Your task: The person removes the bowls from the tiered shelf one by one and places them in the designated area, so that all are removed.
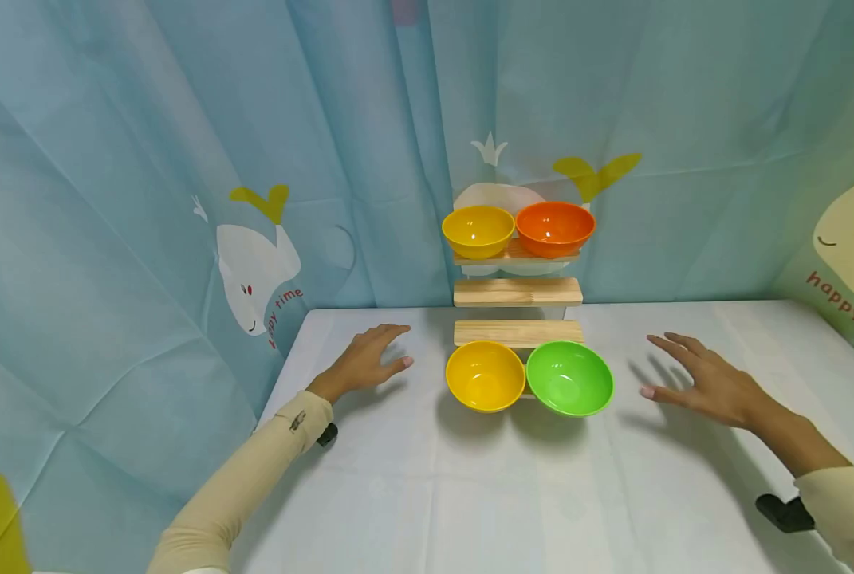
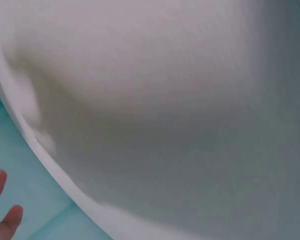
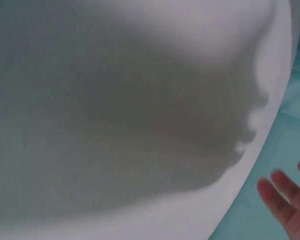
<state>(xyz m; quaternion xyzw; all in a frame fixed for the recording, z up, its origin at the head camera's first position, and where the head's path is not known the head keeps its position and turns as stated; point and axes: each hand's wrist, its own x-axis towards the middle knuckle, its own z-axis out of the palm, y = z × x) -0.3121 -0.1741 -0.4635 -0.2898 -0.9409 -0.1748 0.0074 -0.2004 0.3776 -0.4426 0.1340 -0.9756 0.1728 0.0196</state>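
A small wooden tiered rack (image 1: 518, 292) stands at the back of the white table. On its top step sit a yellow bowl (image 1: 478, 232) at left and an orange bowl (image 1: 555, 229) at right. Lower down, at the front of the rack, a second yellow bowl (image 1: 486, 376) and a green bowl (image 1: 569, 379) stand side by side. My left hand (image 1: 364, 360) hovers over the table left of the bowls, fingers extended, holding nothing. To the right of the green bowl, my right hand (image 1: 710, 384) is spread above the table, also bare. Both wrist views show only fingertips and shadows.
The white table (image 1: 412, 494) reaches back to a light blue curtain (image 1: 369, 159) printed with cartoon figures. That curtain also runs along the left side and the right. Two middle steps of the rack carry no bowls.
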